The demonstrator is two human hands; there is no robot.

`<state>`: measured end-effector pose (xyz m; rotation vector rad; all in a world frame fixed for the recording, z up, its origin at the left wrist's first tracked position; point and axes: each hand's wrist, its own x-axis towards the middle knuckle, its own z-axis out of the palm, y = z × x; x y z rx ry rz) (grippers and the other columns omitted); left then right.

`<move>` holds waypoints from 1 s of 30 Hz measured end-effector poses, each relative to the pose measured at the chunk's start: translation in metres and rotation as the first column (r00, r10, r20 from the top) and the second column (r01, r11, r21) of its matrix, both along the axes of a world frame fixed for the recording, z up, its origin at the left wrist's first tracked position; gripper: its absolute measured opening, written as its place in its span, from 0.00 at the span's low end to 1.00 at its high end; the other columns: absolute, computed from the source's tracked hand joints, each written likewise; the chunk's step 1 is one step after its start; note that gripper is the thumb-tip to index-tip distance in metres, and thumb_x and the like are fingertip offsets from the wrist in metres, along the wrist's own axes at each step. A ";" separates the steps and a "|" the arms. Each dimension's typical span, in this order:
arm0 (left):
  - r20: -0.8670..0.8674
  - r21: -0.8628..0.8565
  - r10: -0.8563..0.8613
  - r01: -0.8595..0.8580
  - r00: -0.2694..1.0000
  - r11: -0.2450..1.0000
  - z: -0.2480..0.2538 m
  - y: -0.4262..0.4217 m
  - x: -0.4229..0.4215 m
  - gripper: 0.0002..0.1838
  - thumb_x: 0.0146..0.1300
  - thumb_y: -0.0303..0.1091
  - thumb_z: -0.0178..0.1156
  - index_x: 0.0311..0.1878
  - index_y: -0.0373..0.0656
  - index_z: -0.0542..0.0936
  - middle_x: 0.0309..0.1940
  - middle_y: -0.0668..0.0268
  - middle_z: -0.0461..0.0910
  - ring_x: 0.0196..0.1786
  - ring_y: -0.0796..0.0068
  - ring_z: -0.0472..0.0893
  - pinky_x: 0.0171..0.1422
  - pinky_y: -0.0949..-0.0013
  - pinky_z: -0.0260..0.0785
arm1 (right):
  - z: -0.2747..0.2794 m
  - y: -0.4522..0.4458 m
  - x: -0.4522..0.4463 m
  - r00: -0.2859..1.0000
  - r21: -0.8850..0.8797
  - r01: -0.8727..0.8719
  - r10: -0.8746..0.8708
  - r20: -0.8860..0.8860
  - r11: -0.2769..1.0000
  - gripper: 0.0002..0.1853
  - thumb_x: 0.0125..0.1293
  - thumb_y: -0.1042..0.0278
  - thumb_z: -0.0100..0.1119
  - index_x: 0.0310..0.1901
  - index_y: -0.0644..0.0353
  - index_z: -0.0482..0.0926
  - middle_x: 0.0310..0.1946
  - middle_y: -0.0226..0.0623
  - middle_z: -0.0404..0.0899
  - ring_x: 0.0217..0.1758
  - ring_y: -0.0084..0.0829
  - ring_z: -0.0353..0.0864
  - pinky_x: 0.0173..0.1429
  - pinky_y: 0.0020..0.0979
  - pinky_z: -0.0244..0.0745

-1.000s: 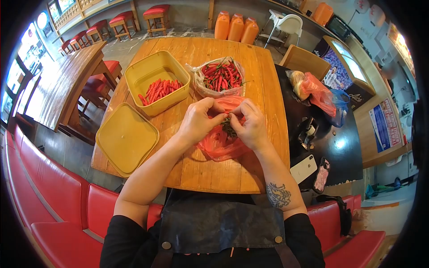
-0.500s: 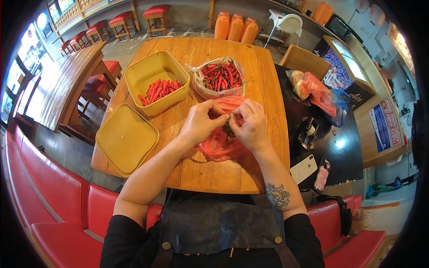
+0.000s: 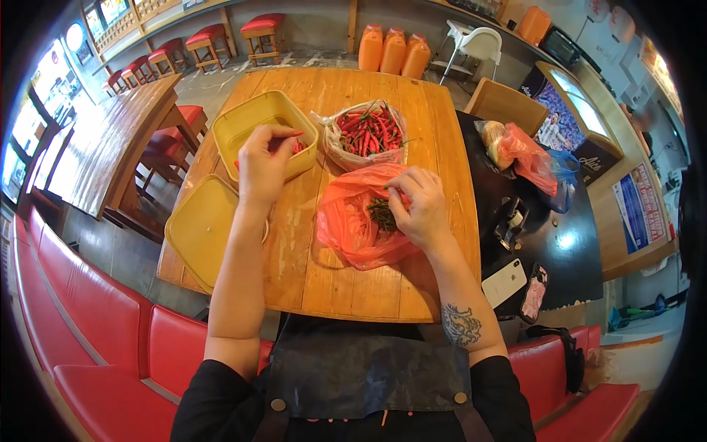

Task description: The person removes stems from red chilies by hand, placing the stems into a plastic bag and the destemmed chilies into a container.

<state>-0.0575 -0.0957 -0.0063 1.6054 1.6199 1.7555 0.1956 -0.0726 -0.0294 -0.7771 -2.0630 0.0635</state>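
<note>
My left hand (image 3: 264,166) is over the yellow plastic container (image 3: 303,163), its thumb and fingers pinched on a red chili pepper (image 3: 297,134). More red chilies lie inside, partly hidden by that hand. Above a red plastic bag (image 3: 340,225) is my right hand (image 3: 421,205), thumb and fingertips pressed together. What they hold, if anything, is too small to make out. A heap of green chili stems (image 3: 381,215) lies in the red bag, just below those fingertips. Behind it stands a clear plastic bag (image 3: 340,153) full of red chilies (image 3: 372,129) with green stems.
The container's yellow lid (image 3: 199,232) lies at the left of the wooden table (image 3: 309,287), partly behind my left forearm. On a black table (image 3: 567,258) to the right are a white phone (image 3: 504,283), a pink patterned case (image 3: 535,291) and several plastic bags (image 3: 526,158).
My hands were together over the red bag. The left has moved away to the container with a chili. The right has stayed above the bag, and the stems there are now uncovered.
</note>
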 end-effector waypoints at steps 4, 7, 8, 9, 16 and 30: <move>-0.091 -0.047 0.124 -0.129 0.988 0.991 -0.015 0.010 -0.035 0.08 0.59 0.24 0.60 0.42 0.39 0.82 0.38 0.58 0.82 0.40 0.68 0.83 0.46 0.70 0.73 | 0.000 -0.002 0.001 0.997 -0.021 -0.008 0.010 0.079 1.000 0.04 0.52 0.74 0.62 0.29 0.56 0.76 0.30 0.32 0.72 0.39 0.35 0.74 0.51 0.38 0.64; -0.490 0.303 0.441 -0.328 0.751 0.895 -0.013 0.009 -0.032 0.08 0.58 0.26 0.62 0.41 0.39 0.83 0.40 0.58 0.82 0.40 0.64 0.82 0.46 0.66 0.74 | 0.002 -0.003 0.002 0.995 -0.044 0.001 0.004 0.102 0.999 0.05 0.53 0.75 0.61 0.32 0.56 0.77 0.31 0.32 0.73 0.40 0.36 0.74 0.51 0.38 0.64; -0.500 0.302 0.445 -0.332 0.743 0.894 -0.007 0.006 -0.025 0.08 0.58 0.28 0.62 0.41 0.40 0.83 0.40 0.58 0.82 0.40 0.62 0.82 0.47 0.64 0.73 | 0.003 -0.003 0.003 0.994 -0.046 0.005 0.000 0.110 0.999 0.06 0.53 0.76 0.61 0.33 0.56 0.77 0.31 0.32 0.73 0.41 0.36 0.75 0.51 0.38 0.65; -0.509 0.303 0.448 -0.334 0.735 0.893 0.000 0.006 -0.017 0.08 0.57 0.29 0.62 0.40 0.40 0.83 0.41 0.58 0.82 0.41 0.59 0.81 0.49 0.61 0.73 | 0.002 -0.002 0.002 0.994 -0.041 0.010 -0.005 0.107 0.999 0.06 0.53 0.76 0.61 0.33 0.56 0.77 0.31 0.32 0.73 0.41 0.36 0.75 0.51 0.38 0.65; -0.532 -0.245 -0.200 0.077 0.823 0.966 0.005 0.065 0.046 0.10 0.58 0.31 0.61 0.42 0.40 0.83 0.39 0.54 0.82 0.45 0.53 0.80 0.51 0.60 0.71 | -0.008 -0.003 -0.003 0.991 -0.101 -0.057 0.069 0.117 0.993 0.09 0.55 0.75 0.60 0.39 0.56 0.78 0.36 0.35 0.76 0.44 0.40 0.76 0.52 0.39 0.67; -0.656 -0.254 -0.084 -0.115 0.750 0.960 -0.006 0.107 0.060 0.14 0.51 0.37 0.69 0.37 0.42 0.77 0.36 0.58 0.80 0.44 0.56 0.80 0.46 0.56 0.70 | -0.013 0.003 0.001 0.991 -0.087 -0.082 0.090 0.097 0.993 0.07 0.55 0.72 0.60 0.37 0.58 0.76 0.35 0.37 0.76 0.44 0.39 0.76 0.50 0.39 0.67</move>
